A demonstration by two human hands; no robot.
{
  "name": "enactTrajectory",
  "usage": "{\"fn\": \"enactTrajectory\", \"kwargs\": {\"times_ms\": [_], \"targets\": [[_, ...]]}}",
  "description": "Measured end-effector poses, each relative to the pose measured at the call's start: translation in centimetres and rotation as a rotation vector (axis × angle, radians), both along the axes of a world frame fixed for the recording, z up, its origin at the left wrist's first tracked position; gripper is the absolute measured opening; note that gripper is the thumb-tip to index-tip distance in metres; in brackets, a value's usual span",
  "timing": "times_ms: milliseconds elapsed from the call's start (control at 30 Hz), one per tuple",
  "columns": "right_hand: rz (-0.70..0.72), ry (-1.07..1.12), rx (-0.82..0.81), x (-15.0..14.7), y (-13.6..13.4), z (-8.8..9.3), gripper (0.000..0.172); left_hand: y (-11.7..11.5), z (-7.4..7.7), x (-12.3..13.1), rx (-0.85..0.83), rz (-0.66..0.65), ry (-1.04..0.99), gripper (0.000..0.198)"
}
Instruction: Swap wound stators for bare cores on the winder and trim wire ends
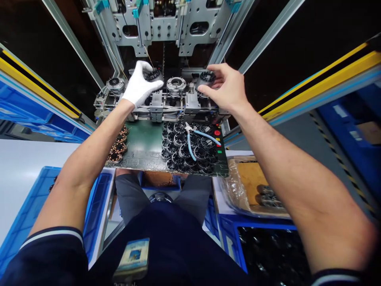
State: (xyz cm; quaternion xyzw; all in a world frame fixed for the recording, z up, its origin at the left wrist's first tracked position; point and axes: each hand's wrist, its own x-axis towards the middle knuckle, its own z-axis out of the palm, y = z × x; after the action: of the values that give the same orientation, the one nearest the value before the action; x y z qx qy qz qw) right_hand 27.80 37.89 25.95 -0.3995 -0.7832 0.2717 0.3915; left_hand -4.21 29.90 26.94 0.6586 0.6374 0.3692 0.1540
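Observation:
My left hand, in a white glove, curls its thumb and fingers around a black motor stator core at the winding machine. My bare right hand grips a second stator core from its right side, the thumb in front. Both cores are upright at the row of machine fixtures; whether they are seated there I cannot tell. Between my hands stands a round metal fixture. Another fixture, with a dark ring on top, is left of my glove.
On the green shelf are several unwound cores, copper-wound stators and blue-handled cutting pliers. Coloured buttons line its right side. Thin wires hang from the machine head. Yellow posts flank the machine; a plastic-lined tray sits right.

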Motion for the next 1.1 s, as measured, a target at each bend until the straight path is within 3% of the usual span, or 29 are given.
{"fn": "enactTrajectory", "kwargs": {"times_ms": [233, 400, 467, 533, 700, 800, 967, 1100], "targets": [[-0.01, -0.086, -0.047, -0.8, 1.8, -3.8, 0.059, 2.1, -5.5, -1.3, -0.017, 0.003, 0.062, 0.1], [0.015, 0.02, -0.022, -0.7, 2.7, -4.3, 0.063, 3.4, -7.9, -2.9, 0.033, -0.064, 0.002, 0.092], [0.045, 0.049, -0.044, -0.9, 1.6, -3.7, 0.068, 2.6, -7.6, -2.6, 0.051, -0.15, -0.047, 0.089], [0.07, 0.137, -0.101, -1.2, -1.0, -2.8, 0.072, 0.4, -6.7, -1.2, 0.118, -0.224, -0.114, 0.087], [0.155, 0.413, -0.294, -0.8, -11.2, 0.3, 0.067, -9.4, -3.1, 5.5, 0.167, -0.345, -0.409, 0.082], [0.215, 0.478, -0.328, -0.1, -15.4, 2.1, 0.06, -13.5, -1.4, 8.1, 0.105, -0.412, -0.573, 0.079], [0.245, 0.438, -0.354, 0.8, -17.1, 3.4, 0.055, -15.6, -0.4, 8.8, 0.089, -0.437, -0.543, 0.07], [0.222, 0.361, -0.387, 1.4, -17.1, 3.3, 0.061, -16.6, 0.6, 9.3, 0.0, -0.288, -0.407, 0.075]]}}
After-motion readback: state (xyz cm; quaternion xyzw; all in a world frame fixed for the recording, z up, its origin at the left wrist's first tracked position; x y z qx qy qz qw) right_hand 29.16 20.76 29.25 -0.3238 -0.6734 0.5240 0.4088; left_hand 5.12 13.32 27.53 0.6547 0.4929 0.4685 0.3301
